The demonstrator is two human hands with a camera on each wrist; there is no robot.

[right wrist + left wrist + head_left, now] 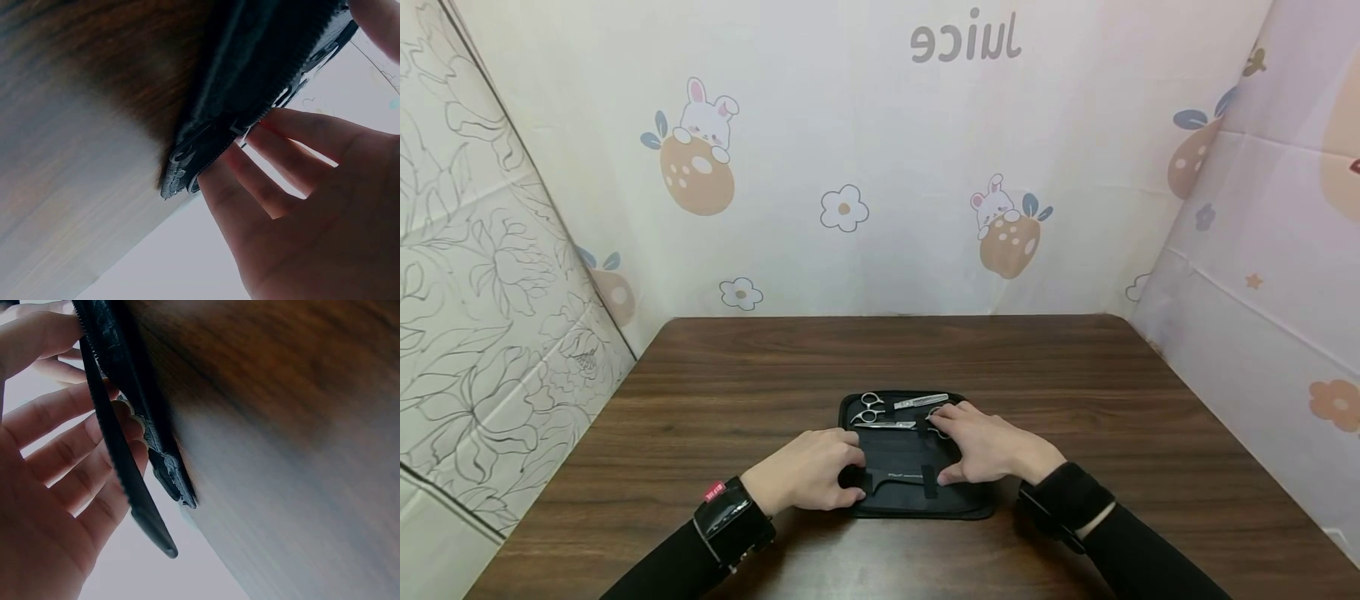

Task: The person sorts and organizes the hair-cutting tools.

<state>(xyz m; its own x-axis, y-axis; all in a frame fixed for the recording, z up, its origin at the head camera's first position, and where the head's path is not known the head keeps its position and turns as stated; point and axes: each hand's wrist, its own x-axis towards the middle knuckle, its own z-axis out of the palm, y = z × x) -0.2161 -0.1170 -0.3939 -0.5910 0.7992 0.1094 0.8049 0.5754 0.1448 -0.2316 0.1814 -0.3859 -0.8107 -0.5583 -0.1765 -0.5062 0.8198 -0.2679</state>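
Note:
In the head view, a black zip case lies spread flat on the table, holding silver scissors in its far part and a black comb nearer me. My left hand rests at the case's left edge, thumb and fingers apart. A black strip with a fine-toothed edge and smooth rounded end crosses in front of its fingers in the left wrist view. My right hand spreads over the right side; its fingertips touch the case near scissor handles, its thumb near the comb's strap. The fingertips partly hide the handles.
The brown wooden table extends around the case on all sides. A printed curtain hangs behind the table, and a flower-patterned panel stands at its left. Another curtain borders the right side.

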